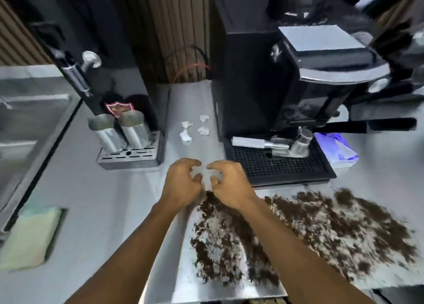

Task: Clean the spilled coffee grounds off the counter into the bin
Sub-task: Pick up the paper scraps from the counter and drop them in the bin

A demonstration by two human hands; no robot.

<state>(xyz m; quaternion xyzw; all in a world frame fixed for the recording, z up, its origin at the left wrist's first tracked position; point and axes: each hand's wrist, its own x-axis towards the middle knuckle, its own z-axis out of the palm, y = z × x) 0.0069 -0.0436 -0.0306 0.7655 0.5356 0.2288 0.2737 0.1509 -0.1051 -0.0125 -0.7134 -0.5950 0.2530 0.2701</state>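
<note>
Left hand (183, 182) and right hand (228, 182) pinching pale crumpled tissue (205, 177); dark brown coffee grounds (309, 230) strewn across steel counter (110, 200).

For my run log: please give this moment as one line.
left hand + right hand: gripping whitish scrap | coffee grounds: spread on counter | bin: unseen

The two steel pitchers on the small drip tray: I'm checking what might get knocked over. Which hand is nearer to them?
Left. The left hand sits right of and nearer the camera than the steel pitchers; the right hand is farther right, by the espresso machine's drip tray.
</note>
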